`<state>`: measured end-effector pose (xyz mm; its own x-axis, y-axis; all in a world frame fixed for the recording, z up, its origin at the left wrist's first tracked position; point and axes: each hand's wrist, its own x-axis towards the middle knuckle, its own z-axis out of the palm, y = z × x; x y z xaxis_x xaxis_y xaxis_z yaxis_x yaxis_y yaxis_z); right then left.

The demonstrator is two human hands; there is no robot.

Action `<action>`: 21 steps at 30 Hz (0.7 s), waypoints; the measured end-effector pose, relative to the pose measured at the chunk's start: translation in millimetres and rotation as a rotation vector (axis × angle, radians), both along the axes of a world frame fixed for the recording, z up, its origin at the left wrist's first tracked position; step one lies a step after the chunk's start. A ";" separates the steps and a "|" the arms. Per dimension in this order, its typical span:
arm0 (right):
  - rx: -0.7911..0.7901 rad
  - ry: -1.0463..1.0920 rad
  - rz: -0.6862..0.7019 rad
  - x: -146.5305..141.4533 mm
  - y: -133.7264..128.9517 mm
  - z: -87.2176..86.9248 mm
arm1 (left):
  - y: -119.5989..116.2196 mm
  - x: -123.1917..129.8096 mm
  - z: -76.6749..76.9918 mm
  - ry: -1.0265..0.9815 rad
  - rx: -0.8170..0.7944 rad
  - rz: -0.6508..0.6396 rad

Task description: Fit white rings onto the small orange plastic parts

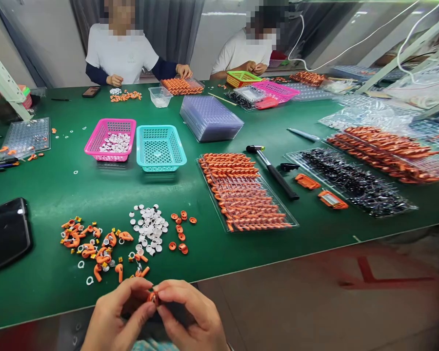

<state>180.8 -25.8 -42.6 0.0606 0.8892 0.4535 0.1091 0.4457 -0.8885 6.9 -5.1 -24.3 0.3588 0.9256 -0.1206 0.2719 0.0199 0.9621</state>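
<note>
Just off the table's near edge, my left hand (122, 312) and my right hand (190, 309) meet, pinching a small orange piece (152, 298) between their fingertips. Its details are partly covered by the fingers. Beyond my hands on the green table (106, 187) lies a loose pile of orange earbud-like parts (103, 254), mixed with small yellow-gold bits and white rings. Right of that pile are many small white round caps (153, 226), then several orange cup-shaped pieces (182, 237).
A pink basket (95, 141) holds white pieces beside a turquoise basket (161, 169). Trays of orange parts (247, 195), a hammer (283, 181) and a tray of dark parts (354, 180) lie rightward. A phone (10, 234) is left. Two people sit opposite.
</note>
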 end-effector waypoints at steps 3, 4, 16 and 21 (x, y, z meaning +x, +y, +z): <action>-0.071 0.110 0.048 0.1 -0.4 -2.3 | 3.3 3.8 -0.2 -0.234 -0.391 0.091; -0.096 0.152 0.063 0.0 -0.6 -3.1 | 4.9 4.9 -1.1 -0.290 -0.488 0.087; -0.123 0.196 0.111 2.3 -1.6 -5.0 | 2.0 8.8 13.5 -0.210 -0.587 -0.171; -0.120 0.171 0.133 4.0 -1.2 -5.6 | 0.2 7.9 15.7 -0.125 -0.456 -0.163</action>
<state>184.8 -27.0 -48.2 0.0064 0.9412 0.3377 -0.1004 0.3366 -0.9363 14.8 -4.8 -8.6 0.5316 0.7194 -0.4471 0.1901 0.4130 0.8907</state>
